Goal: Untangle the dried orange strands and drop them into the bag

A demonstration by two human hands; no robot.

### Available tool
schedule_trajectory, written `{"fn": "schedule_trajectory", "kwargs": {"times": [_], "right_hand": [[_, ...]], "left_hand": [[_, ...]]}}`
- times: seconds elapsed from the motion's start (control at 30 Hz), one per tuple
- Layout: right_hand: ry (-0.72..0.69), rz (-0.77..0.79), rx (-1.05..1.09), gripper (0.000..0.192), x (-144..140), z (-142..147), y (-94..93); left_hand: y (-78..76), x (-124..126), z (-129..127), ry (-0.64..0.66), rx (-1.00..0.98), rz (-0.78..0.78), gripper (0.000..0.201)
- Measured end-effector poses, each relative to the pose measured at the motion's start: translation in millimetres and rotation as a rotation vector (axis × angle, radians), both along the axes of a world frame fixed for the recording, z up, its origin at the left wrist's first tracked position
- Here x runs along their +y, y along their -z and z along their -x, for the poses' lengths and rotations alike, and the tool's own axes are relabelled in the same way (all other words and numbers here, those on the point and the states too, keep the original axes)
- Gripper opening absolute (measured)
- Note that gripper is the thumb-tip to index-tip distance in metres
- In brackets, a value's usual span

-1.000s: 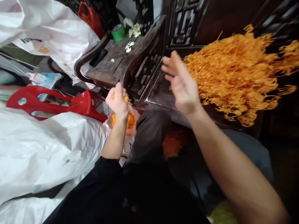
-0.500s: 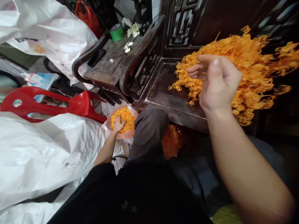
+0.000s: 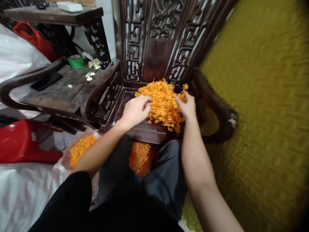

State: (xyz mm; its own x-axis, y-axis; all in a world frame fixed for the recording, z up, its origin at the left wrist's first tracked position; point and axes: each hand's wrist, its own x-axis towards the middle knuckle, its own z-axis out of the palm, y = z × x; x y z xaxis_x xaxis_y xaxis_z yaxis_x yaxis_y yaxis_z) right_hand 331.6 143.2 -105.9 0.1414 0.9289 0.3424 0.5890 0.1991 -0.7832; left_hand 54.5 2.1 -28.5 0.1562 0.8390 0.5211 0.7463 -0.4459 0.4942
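A pile of orange stringy, flower-like sprigs (image 3: 163, 103) lies on the dark carved wooden chair seat (image 3: 154, 134). At its left edge is my left hand (image 3: 137, 111), fingers curved and thumb apart from them, the fingertips close against the sprigs. My right hand (image 3: 188, 105) is at the pile's right side, thumb and fingers spread around its edge, with one sprig sticking up by the fingertips. Below left, a pinkish plastic bag (image 3: 65, 159) holds loose orange pieces (image 3: 82, 146), partly hidden by my left forearm. More orange stringy sprigs (image 3: 141, 158) show under the seat between my legs.
A second wooden chair (image 3: 60, 96) at left bears green tape (image 3: 76, 61), a dark phone-like object (image 3: 47, 81) and pale flower pieces (image 3: 94, 63). A red plastic stool (image 3: 24, 141) and white sacks (image 3: 29, 193) are at left. Yellow-green textured fabric (image 3: 260, 96) covers the right.
My view has swung right. My left hand has left the bag of orange pieces and come up to the pile's left edge. My right hand is now lower, at the pile's right edge.
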Motion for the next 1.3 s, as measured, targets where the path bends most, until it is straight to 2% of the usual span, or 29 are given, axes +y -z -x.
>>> {"fn": "schedule_trajectory", "kwargs": {"times": [0.07,0.13,0.23,0.3,0.37,0.43,0.5,0.6,0.67,0.73,0.8,0.83,0.9,0.97,1.03,1.1,1.3], "right_hand": [[-0.030,0.147,-0.038,0.079,1,10,9.1],[0.014,0.243,0.053,0.086,2,18,12.9],[0.148,0.293,0.196,0.081,5,17,15.1],[0.156,0.312,0.217,0.068,6,12,16.0],[0.118,0.312,0.221,0.053,7,9,15.4],[0.055,0.295,0.215,0.046,5,7,12.1],[-0.037,0.305,0.207,0.051,1,6,6.5],[-0.165,0.403,0.194,0.065,-8,0,-2.2],[-0.161,0.471,0.180,0.075,-16,-8,-6.4],[-0.090,0.529,0.153,0.090,-23,-14,-8.7],[-0.029,0.596,0.122,0.103,-30,-14,-8.4],[-0.020,0.637,0.110,0.103,-34,-11,-7.2],[-0.041,0.720,0.101,0.088,-40,0,-3.7],[-0.067,0.757,0.106,0.062,-45,14,-0.6],[-0.063,0.710,0.123,0.039,-48,26,-0.6],[-0.021,0.584,0.151,0.029,-49,31,-4.3],[0.101,0.176,0.240,0.054,-47,32,-17.1]], "left_hand": [[8.2,42,-41,0.088,0.180,0.184,0.041],[30.0,71,-66,0.159,0.345,0.294,0.061],[66.7,92,-78,0.180,0.517,0.396,0.077],[82.0,95,-75,0.158,0.571,0.366,0.076],[86.4,95,-70,0.135,0.576,0.262,0.068],[82.9,93,-68,0.117,0.560,0.143,0.056],[76.8,92,-69,0.117,0.553,0.055,0.048],[73.5,92,-75,0.139,0.522,-0.010,0.047],[78.1,93,-79,0.147,0.485,0.000,0.055],[86.7,97,-81,0.139,0.471,0.057,0.065],[96.3,103,-80,0.079,0.475,0.151,0.067],[100.4,107,-78,0.032,0.474,0.195,0.065],[106.0,116,-73,-0.058,0.446,0.243,0.060],[107.5,123,-67,-0.108,0.396,0.248,0.056],[105.7,128,-60,-0.143,0.333,0.256,0.053],[102.0,129,-51,-0.188,0.260,0.276,0.053],[91.6,127,-26,-0.293,0.114,0.297,0.058]]}}
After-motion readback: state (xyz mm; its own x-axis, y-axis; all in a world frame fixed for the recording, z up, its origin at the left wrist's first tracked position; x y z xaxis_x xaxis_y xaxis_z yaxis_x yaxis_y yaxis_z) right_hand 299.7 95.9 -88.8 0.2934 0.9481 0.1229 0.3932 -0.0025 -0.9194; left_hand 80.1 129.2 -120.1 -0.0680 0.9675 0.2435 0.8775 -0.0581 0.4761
